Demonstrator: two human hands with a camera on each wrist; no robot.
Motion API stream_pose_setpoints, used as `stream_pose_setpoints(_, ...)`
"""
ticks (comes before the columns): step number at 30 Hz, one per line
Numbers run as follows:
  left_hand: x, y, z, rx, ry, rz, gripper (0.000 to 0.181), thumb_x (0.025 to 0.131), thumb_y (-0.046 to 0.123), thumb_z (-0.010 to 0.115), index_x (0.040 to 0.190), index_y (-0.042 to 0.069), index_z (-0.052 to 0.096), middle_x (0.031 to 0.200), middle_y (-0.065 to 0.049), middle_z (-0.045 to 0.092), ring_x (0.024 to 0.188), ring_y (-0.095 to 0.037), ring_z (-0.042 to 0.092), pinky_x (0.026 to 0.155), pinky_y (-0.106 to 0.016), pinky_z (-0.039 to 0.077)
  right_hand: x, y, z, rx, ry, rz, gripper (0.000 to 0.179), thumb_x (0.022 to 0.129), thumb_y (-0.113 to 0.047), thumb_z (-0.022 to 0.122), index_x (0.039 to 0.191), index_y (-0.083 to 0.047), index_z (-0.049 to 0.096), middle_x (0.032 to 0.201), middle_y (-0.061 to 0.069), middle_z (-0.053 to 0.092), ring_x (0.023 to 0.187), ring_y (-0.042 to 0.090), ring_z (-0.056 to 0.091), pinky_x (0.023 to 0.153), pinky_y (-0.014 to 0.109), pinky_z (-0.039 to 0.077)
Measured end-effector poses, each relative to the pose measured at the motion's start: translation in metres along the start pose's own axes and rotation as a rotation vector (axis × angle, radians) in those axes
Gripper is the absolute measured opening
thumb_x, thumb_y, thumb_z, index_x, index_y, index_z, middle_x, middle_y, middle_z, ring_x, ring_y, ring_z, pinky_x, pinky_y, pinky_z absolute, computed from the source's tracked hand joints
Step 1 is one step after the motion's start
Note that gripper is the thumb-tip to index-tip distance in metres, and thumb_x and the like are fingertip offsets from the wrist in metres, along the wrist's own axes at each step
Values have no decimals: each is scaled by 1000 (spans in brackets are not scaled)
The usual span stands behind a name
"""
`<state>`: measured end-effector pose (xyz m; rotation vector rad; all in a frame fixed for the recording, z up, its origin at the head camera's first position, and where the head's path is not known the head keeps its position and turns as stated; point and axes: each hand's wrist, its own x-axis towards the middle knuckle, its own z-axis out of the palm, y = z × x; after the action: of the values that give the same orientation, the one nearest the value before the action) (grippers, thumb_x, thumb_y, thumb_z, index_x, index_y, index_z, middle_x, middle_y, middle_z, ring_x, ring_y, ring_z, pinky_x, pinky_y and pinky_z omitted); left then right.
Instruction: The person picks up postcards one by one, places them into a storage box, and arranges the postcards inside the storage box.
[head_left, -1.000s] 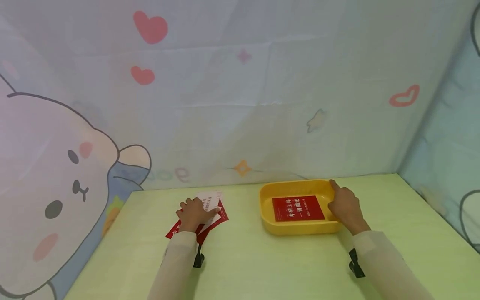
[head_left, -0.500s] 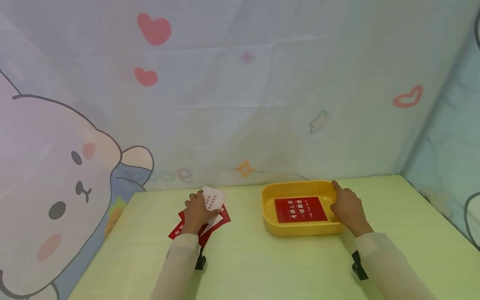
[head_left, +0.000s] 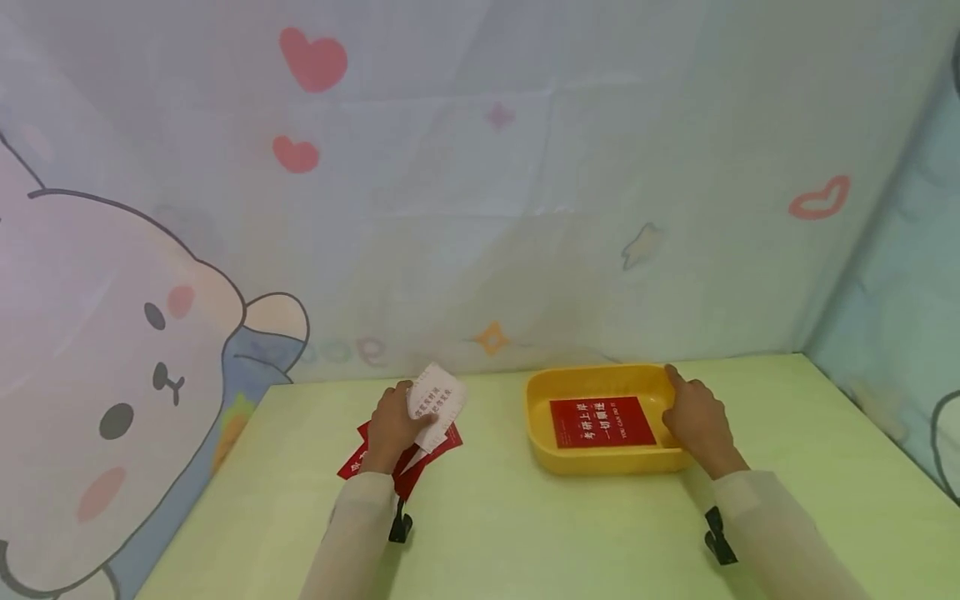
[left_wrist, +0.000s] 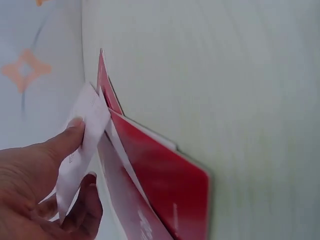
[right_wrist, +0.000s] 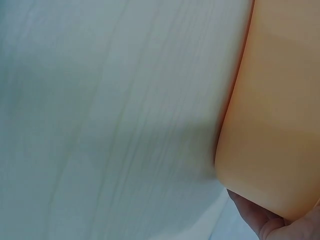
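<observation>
My left hand (head_left: 393,427) pinches a white card (head_left: 437,403) with dark printed writing between thumb and fingers, tilted up over a loose pile of red and white cards (head_left: 408,482). In the left wrist view the thumb lies on the face of the white card (left_wrist: 84,137), with the red cards (left_wrist: 162,185) fanned out beside it. My right hand (head_left: 697,421) grips the right wall of a yellow tray (head_left: 600,460). Inside that tray lies a red card (head_left: 603,422) with white writing. The right wrist view shows fingers (right_wrist: 250,212) curled at the tray's corner (right_wrist: 270,180).
The pale green table (head_left: 510,533) carries the pile at left and the tray at right. Behind it hangs a printed cloth (head_left: 525,250) with hearts and a cartoon animal, meeting the table's back edge. Another cloth (head_left: 900,333) hangs at the right side.
The left hand has lifted the white card off the pile, tilting it up and shifting it slightly right. The right hand keeps its hold on the tray. The head view has shifted slightly.
</observation>
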<state>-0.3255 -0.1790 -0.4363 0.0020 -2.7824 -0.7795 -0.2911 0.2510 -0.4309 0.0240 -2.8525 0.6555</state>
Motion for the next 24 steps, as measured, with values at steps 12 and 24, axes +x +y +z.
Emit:
stream_pose_setpoints(12,11,17,-1,-121,30,88,48,94,9,63,141,14,52,102,-20,64,80,-25,59,63,-33,47,-3,-3,1,11,13,0,65,87,0,55,148,10,33,113,40,56,85,43,59,72,57,51)
stream_pose_setpoints(24,16,30,0,-201,29,207,50,96,-6,47,144,10,49,93,-26,56,81,-28,52,66,-33,45,-3,-2,-2,3,-3,11,66,88,0,56,149,9,32,113,41,54,81,42,59,66,52,52)
